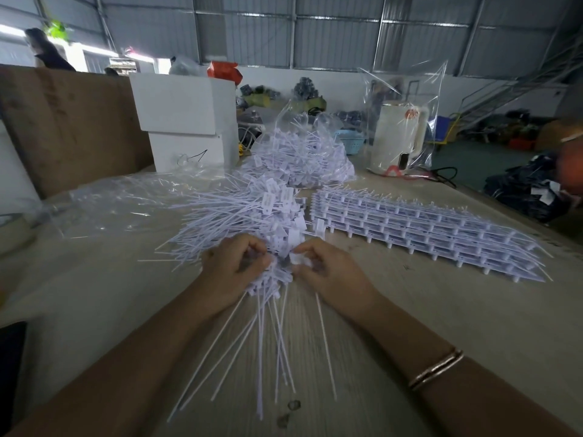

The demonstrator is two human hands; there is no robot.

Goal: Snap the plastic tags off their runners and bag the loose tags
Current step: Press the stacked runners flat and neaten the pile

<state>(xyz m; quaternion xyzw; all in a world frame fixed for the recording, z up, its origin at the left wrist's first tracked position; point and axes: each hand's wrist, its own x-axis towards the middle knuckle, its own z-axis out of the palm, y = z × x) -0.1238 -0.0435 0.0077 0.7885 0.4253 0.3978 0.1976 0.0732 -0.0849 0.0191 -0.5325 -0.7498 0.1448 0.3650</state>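
My left hand (pixel 233 272) grips a bunch of white plastic tags (pixel 268 288) by their heads, with their long thin tails fanning toward me over the table. My right hand (pixel 328 272) pinches the head of one white tag (pixel 296 258) right beside that bunch. Behind my hands lies a big heap of loose tags (pixel 252 212). To the right sits a flat stack of tags on their runners (pixel 426 228). A clear bag full of tags (pixel 299 152) stands at the back.
Empty clear plastic bags (pixel 120 203) lie at the left. White boxes (pixel 186 121) and a brown board (pixel 69 121) stand behind them. A white kettle in a clear bag (pixel 400 134) is at the back right. A tape roll (pixel 12 231) sits at the left edge.
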